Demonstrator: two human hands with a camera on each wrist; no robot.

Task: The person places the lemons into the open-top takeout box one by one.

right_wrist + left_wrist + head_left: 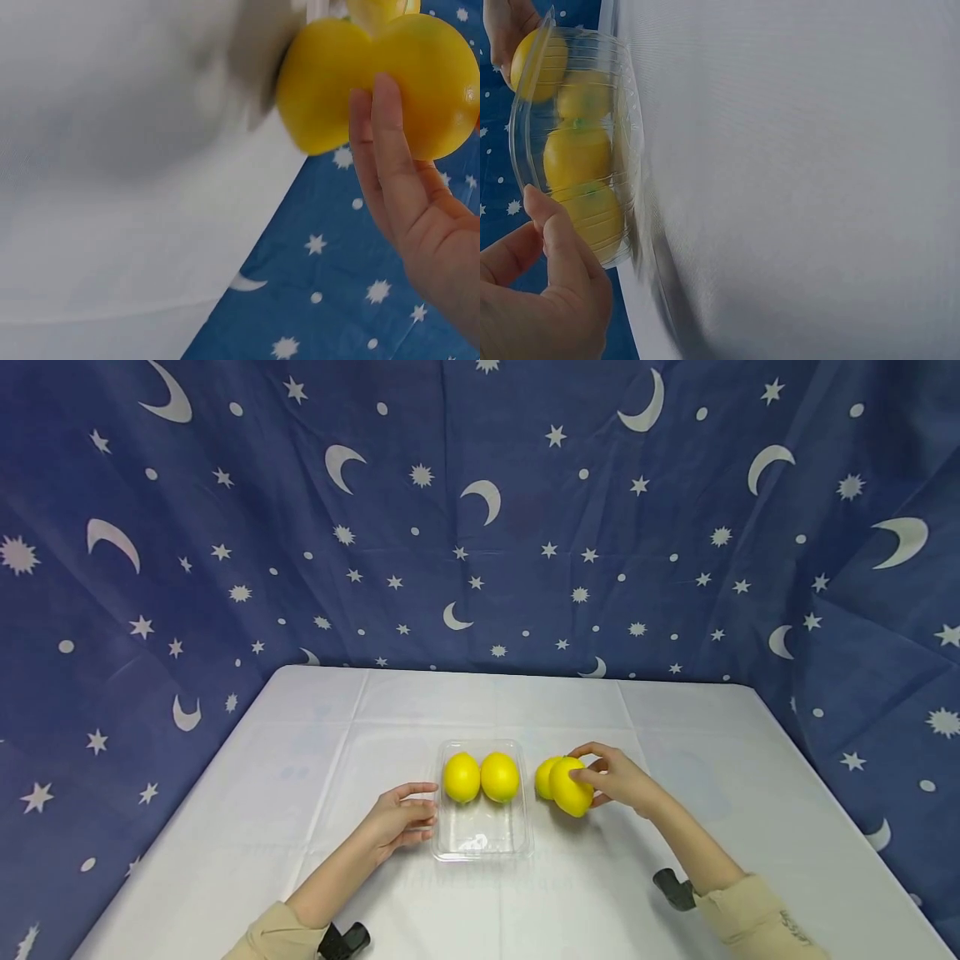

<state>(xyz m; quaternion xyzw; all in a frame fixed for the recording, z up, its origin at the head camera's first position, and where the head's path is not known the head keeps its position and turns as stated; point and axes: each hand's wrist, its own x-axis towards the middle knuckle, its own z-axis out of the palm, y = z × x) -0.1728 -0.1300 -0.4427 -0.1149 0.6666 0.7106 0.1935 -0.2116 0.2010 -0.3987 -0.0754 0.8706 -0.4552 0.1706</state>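
My right hand [622, 781] grips a yellow lemon [572, 787] between thumb and fingers, to the right of a clear plastic container. Just behind it another lemon [545, 778] shows partly, overlapped by the held one. In the right wrist view, fingers lie along the side of the held lemon [427, 82], with the other lemon [322, 82] alongside. Two lemons [461, 777] sit side by side in the far half of the container [480, 843]. My left hand [397, 820] is at the container's left edge, its spread, slightly bent fingertips at the rim [517, 150].
A white cloth covers the table [360, 710]. Behind and beside it hangs a blue curtain [525, 527] with moons and stars. A dark wrist-camera mount [345, 941] sits by the left sleeve, and another mount [673, 889] by the right one.
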